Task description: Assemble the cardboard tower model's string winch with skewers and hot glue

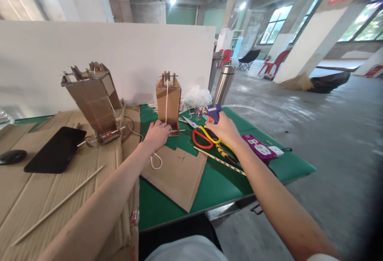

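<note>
A small cardboard tower (171,103) stands upright near the white board, with little wheels on a stick across its top. White string (166,93) runs down its front to my left hand (156,135). That hand is closed on the string at the tower's base, and a loose loop hangs below the wrist. On the right, my right hand (224,127) is wrapped round a blue glue gun (213,112), whose nozzle points left. Just beneath lie orange-handled scissors (203,139) and yellow-handled pliers (226,152).
A larger cardboard tower (94,103) stands left, by a black tablet-like slab (56,149) and a mouse (12,157). A cardboard sheet (179,173) lies in front. A steel bottle (224,85), a purple power socket (259,148) and a wooden stick (60,205) are around.
</note>
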Available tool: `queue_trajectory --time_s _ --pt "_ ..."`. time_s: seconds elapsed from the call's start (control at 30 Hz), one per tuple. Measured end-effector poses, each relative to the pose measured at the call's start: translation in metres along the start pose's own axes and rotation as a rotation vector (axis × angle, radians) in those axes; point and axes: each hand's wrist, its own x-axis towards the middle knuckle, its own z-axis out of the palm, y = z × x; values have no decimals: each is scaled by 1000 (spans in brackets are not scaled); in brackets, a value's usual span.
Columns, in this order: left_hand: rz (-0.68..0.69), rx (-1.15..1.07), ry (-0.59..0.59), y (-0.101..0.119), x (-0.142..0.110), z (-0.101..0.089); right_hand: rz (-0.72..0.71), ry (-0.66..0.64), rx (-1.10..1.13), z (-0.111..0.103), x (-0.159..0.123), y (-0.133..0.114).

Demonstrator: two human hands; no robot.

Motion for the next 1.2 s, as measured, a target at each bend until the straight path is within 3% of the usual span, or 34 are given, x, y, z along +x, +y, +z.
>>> queue_trajectory --time_s 0.3,0.73,1.2 --pt "2 -7 25 -1 -1 2 2 -5 9 -1 -1 0" --pt "-100 -36 98 1 0 -6 -20 3 6 0 0 0" --pt "-141 -147 156 0 -1 -2 -132 -88 75 3 -6 -5"
